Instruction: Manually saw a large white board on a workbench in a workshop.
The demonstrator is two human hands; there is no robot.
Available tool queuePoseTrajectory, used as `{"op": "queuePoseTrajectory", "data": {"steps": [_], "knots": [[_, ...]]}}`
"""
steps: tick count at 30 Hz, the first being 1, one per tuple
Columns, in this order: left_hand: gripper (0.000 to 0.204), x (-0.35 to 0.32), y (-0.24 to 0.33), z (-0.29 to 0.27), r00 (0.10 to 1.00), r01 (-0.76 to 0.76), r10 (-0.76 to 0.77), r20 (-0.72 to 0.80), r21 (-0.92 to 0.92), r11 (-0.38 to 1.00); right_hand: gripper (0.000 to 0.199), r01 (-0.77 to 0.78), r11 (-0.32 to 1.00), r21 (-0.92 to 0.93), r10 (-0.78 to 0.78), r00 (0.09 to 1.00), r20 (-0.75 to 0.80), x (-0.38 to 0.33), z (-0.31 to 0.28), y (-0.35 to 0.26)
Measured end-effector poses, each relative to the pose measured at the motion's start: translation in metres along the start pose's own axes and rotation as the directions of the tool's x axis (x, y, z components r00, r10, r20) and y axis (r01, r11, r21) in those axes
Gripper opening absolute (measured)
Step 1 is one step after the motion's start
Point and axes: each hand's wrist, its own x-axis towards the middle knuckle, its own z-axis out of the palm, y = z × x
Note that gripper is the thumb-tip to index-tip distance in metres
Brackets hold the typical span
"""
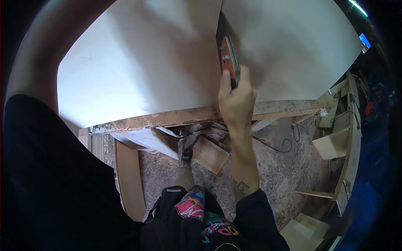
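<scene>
My right hand point(238, 98) is closed round the orange handle of a handsaw point(229, 58). Metal bolts show on the side of the handle, and a dark blade narrows away from it toward the far side. The saw stands over a large white sheet point(167, 54), at a thin dark line that runs to the top edge of the picture. My left arm reaches far forward along the left side of the sheet; its hand is beyond the top edge, out of view.
The sheet rests on a worn wooden beam point(167, 119). Below are a rough speckled floor point(272, 167), a small wooden board point(210, 154), a dark cable point(276, 147) and my leg. A wooden frame point(354, 138) with loose boards stands at the right; a tall panel point(130, 180) leans at the left.
</scene>
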Motion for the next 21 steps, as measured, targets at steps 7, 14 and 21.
{"op": "queuePoseTrajectory", "data": {"steps": [7, 14, 21], "knots": [[0.045, 0.001, 0.001, -0.001, 0.998, 0.032, -0.033, 0.062, 0.011, 0.999, 0.025, 0.05, 0.998, -0.037, -0.053, 0.993, -0.105, -0.115, -0.006, 0.045], [0.045, -0.005, 0.003, 0.0, 0.996, 0.036, -0.036, 0.082, 0.005, 0.999, 0.026, 0.078, 0.996, 0.046, -0.07, 0.984, -0.163, -0.125, 0.01, 0.044], [0.046, 0.0, 0.001, 0.003, 0.998, 0.007, -0.015, 0.062, 0.118, 0.993, 0.028, 0.089, 0.996, 0.001, -0.089, 0.991, -0.097, -0.039, 0.034, 0.037]]}}
